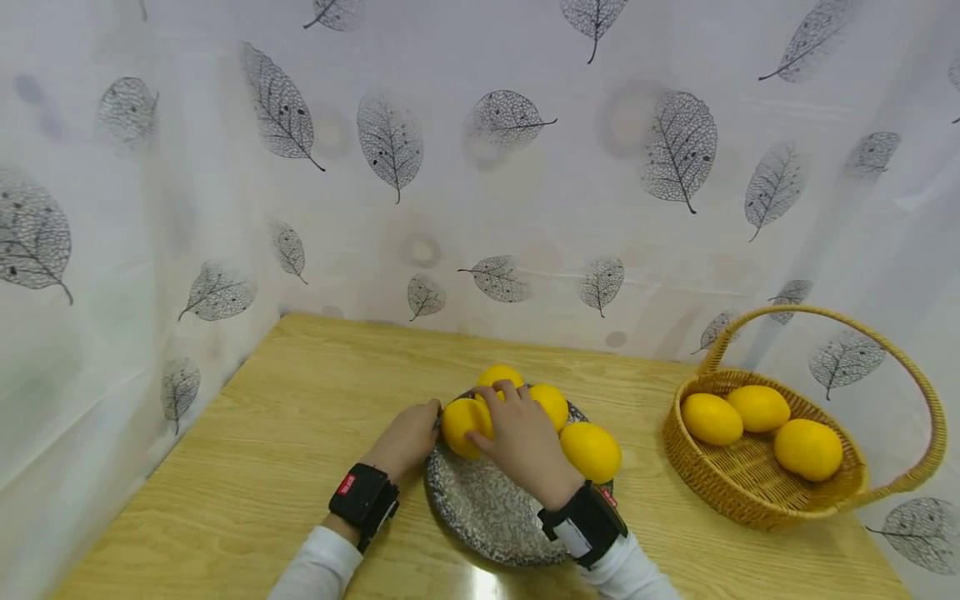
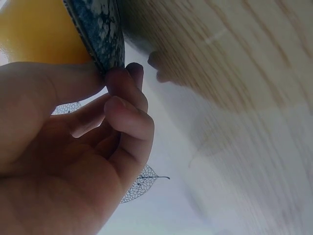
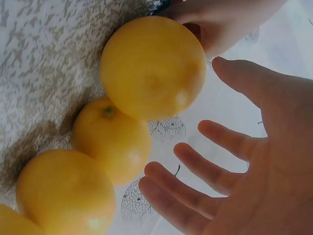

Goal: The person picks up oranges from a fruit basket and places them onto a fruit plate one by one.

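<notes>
A round speckled grey plate [image 1: 498, 517] lies on the table, with several yellow-orange oranges [image 1: 591, 452] along its far and right side. My left hand [image 1: 408, 437] pinches the plate's left rim between thumb and fingers; the left wrist view shows the dark blue speckled rim [image 2: 105, 36] in that grip. My right hand [image 1: 525, 442] hovers over the oranges, its fingers spread and slightly bent. In the right wrist view, a gap separates the fingers [image 3: 210, 171] from the nearest orange [image 3: 151, 68]. That orange sits beside the left hand; the right hand partly covers another in the head view.
A wicker basket [image 1: 720, 492] with a tall arched handle [image 1: 918, 392] stands on the right, holding three oranges [image 1: 808, 450]. The wooden table [image 1: 322, 375] meets a leaf-patterned curtain [image 1: 450, 192] at the back and left.
</notes>
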`<state>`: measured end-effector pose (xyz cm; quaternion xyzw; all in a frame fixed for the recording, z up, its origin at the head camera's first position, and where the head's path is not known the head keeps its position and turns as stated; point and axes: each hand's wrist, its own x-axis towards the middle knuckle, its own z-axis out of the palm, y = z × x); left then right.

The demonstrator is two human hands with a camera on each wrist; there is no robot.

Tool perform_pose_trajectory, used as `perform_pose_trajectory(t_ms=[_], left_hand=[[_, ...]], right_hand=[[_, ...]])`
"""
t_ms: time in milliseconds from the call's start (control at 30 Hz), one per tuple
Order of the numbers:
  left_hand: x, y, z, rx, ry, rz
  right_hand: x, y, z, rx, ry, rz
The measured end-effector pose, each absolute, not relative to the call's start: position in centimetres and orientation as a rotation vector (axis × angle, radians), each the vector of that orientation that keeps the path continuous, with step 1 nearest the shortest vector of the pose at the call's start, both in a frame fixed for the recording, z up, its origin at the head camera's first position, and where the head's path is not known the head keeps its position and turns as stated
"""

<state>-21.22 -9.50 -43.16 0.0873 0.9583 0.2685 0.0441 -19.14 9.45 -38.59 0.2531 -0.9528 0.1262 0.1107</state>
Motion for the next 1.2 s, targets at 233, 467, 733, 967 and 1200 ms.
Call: perform_pose_trajectory(t_ms=[233, 467, 733, 967, 1200], left_hand=[[-21.4, -9.5, -43.4, 0.253, 2.919, 0.821], [-21.5, -9.5, -43.2, 0.239, 2.914, 0.843], [-21.4, -9.5, -43.5, 0.258, 2.924, 0.843], [-21.4, -9.5, -43.6, 0.268, 2.937, 0.823], [-21.3, -9.4, -43.5, 0.261, 2.932, 0.812]], right_hand=[[-19.2, 11.0, -37.8, 0.647, -2.814, 0.391], [-19.5, 13.5, -36.9, 0.567, -2.845, 0.418], [-19.5, 17.5, -35.6, 0.511, -2.903, 0.403], [-20.8, 21.5, -34.7, 0.412, -2.977, 0.39], [-22.6, 26.7, -35.5, 0.273, -2.981, 0.384]])
